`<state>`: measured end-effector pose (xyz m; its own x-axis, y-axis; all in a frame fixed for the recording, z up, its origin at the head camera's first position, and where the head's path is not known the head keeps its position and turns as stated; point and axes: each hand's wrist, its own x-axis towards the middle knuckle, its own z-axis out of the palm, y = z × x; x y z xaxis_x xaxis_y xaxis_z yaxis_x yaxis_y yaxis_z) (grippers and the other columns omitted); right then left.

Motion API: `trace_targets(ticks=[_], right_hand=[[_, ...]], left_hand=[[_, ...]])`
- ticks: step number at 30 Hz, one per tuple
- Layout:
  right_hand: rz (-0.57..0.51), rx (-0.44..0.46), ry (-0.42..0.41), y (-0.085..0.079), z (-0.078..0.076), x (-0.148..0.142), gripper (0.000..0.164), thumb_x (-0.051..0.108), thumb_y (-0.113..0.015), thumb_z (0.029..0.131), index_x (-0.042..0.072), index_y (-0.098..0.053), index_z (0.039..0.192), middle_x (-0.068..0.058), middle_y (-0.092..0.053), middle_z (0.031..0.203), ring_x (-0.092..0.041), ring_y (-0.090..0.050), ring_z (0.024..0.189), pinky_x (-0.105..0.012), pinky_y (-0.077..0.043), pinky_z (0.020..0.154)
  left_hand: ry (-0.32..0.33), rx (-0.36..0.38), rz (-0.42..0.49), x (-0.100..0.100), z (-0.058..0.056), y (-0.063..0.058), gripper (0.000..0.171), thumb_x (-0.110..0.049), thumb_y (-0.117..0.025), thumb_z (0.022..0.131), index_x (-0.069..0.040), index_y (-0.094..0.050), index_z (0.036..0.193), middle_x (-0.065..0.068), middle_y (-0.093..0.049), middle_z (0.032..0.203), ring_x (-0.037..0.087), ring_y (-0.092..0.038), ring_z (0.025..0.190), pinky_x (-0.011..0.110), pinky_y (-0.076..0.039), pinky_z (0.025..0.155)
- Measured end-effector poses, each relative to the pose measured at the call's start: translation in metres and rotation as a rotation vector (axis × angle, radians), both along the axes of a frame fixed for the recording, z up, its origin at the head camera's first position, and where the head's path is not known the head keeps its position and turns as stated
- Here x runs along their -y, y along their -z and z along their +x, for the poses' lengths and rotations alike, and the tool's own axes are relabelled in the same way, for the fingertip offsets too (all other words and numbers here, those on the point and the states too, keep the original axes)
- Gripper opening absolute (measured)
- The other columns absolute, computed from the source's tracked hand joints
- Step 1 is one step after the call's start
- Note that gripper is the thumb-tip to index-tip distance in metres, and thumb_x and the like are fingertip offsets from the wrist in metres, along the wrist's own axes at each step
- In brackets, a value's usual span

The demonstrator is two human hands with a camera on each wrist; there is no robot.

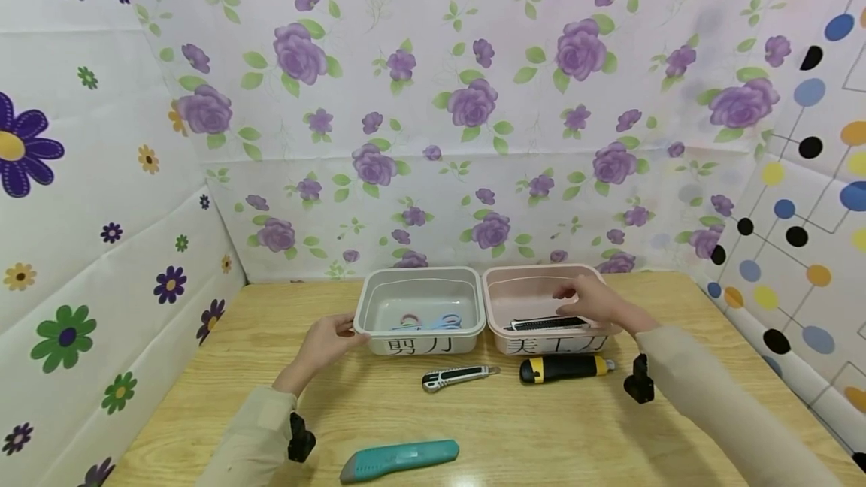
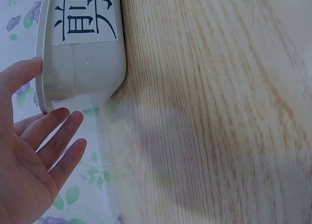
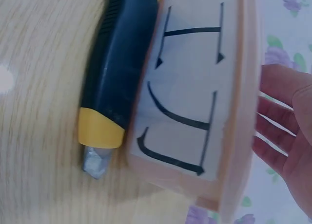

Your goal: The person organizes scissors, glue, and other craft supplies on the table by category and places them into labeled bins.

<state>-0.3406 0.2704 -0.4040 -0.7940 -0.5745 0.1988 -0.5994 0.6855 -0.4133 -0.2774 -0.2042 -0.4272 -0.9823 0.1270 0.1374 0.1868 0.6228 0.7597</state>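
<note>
My left hand [image 1: 329, 342] touches the front left corner of a grey plastic bin [image 2: 87, 68], fingers loosely extended at its rim. Scissors [image 1: 449, 321] with blue handles and a pink-handled pair [image 1: 410, 319] lie inside it. Over the pink bin [image 1: 504, 331] is my right hand [image 1: 595, 299], fingertips above its inside and nothing visible between them. Below that hand, a black utility knife [image 1: 541, 324] lies in the pink bin. In the right wrist view, the bin's wall [image 3: 185, 112] partly hides the fingertips.
In front of the bins lie a white-and-black utility knife [image 1: 460, 376] and a black-and-yellow one [image 3: 114, 63]. A teal utility knife [image 1: 399, 460] is nearer the table's front. Both bins carry printed character labels. Flowered cloth [image 1: 433, 126] hangs behind the wooden table [image 1: 541, 427].
</note>
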Motion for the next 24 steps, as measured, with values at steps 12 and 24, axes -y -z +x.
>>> trace_targets(ticks=[12, 24], right_hand=[[-0.034, 0.086, 0.049, -0.024, 0.015, -0.005, 0.032, 0.018, -0.068, 0.081, -0.001, -0.064, 0.106, -0.013, -0.064, 0.101, -0.027, -0.06, 0.092, -0.042, -0.049, 0.078], [-0.015, 0.019, 0.038, -0.035, 0.036, -0.015, 0.03, 0.024, -0.069, 0.08, 0.003, -0.065, 0.103, -0.013, -0.065, 0.098, -0.026, -0.059, 0.088, -0.044, -0.048, 0.077]], left_hand=[[0.01, -0.005, 0.0, 0.001, -0.001, 0.002, 0.056, -0.022, -0.071, 0.079, 0.007, -0.053, 0.123, 0.021, -0.061, 0.112, 0.027, -0.062, 0.093, 0.035, -0.053, 0.073], [0.01, 0.0, 0.004, 0.002, -0.001, 0.001, 0.057, -0.022, -0.071, 0.079, 0.007, -0.052, 0.123, 0.021, -0.061, 0.111, 0.027, -0.063, 0.093, 0.034, -0.053, 0.073]])
